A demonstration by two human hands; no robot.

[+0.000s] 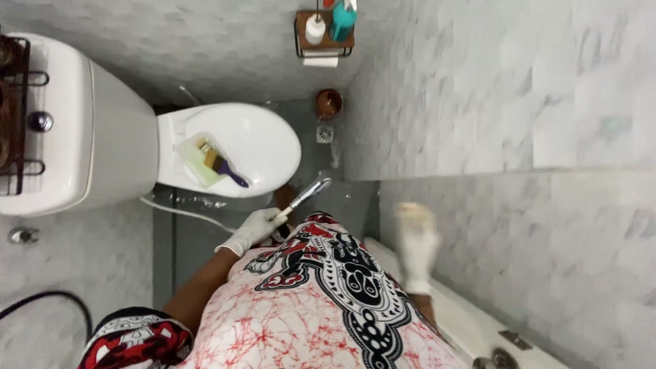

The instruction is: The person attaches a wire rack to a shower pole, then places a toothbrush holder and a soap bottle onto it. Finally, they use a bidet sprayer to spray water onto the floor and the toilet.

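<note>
left hand [254,229], gloved, is gripping the metal spray nozzle [309,193] at frame centre | right hand [417,246], gloved too, is blurring at centre right, grip unclear | brush [224,167] is lying on closed toilet lid [263,140]

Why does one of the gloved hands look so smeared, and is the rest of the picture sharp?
Head view: the right hand is smeared by motion blur against the marble wall; the left hand, holding the metal sprayer, is fairly crisp. The toilet lid is bright under soft, even light, and the wide lens bends the edges.
</note>
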